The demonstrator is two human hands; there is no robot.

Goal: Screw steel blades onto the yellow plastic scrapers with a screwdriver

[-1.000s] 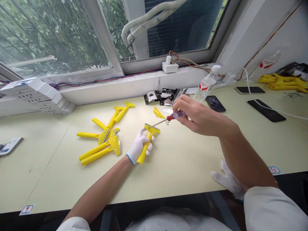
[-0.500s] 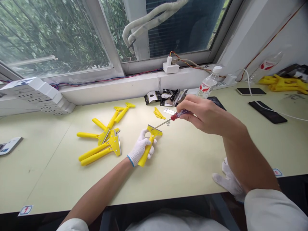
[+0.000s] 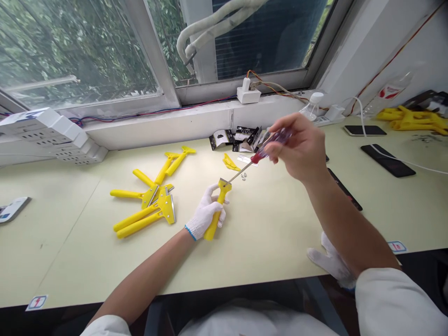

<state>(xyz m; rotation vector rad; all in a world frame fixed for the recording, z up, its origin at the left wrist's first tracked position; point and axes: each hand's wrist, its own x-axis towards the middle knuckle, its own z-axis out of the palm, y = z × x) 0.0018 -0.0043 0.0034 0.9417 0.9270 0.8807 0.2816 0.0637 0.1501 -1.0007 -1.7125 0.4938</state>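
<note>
My left hand (image 3: 206,212), in a white glove, is wrapped round the handle of a yellow scraper (image 3: 215,219) whose head points away from me. Bare, my right hand (image 3: 297,144) grips a screwdriver (image 3: 271,144) with a red and clear purple handle. Its shaft slants down to the left, and the tip is at the scraper's head. Small metal screws (image 3: 244,176) lie just right of that head. Behind it rests a loose yellow plate (image 3: 230,162). Several other yellow scrapers (image 3: 166,205) are spread on the table to the left.
Black packets (image 3: 245,140) and a plastic bottle (image 3: 311,107) stand at the back by the sill. A loose white glove (image 3: 331,259) lies under my right forearm. Phones (image 3: 387,160) with a white cable are at right, white boxes (image 3: 52,135) at back left.
My right hand has risen and turned, tilting the screwdriver more steeply. The held scraper has rotated, so its head now shows narrow, and it sits slightly further right.
</note>
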